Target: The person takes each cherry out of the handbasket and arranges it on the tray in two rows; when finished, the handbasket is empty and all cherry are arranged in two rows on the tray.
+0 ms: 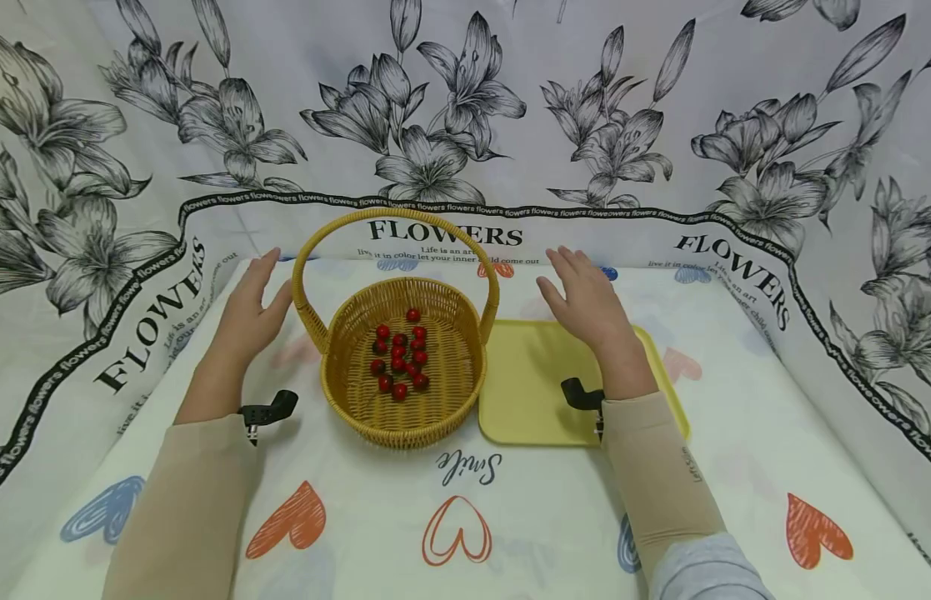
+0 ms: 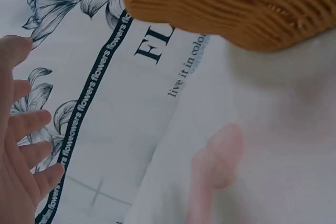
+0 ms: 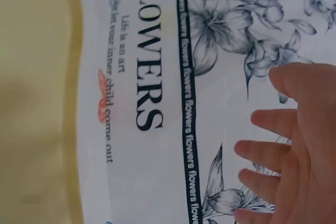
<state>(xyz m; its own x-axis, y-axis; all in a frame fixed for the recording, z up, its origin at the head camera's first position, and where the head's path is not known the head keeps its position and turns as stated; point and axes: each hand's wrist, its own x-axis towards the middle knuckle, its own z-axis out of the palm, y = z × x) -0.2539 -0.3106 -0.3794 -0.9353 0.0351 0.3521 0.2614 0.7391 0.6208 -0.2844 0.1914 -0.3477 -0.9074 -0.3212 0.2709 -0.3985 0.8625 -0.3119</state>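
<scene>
L hand: fingers straight, holding nothing, just L of basket
Basket: on worktop, btwn hands
Cherries: in basket, clear of fingers
Tray: R of basket
R hand: fingers straight, nothing held, nr tray

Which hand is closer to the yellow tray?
The right one. The right hand is up over the far part of the tray; the left hand is farther away, left of the basket.
</scene>
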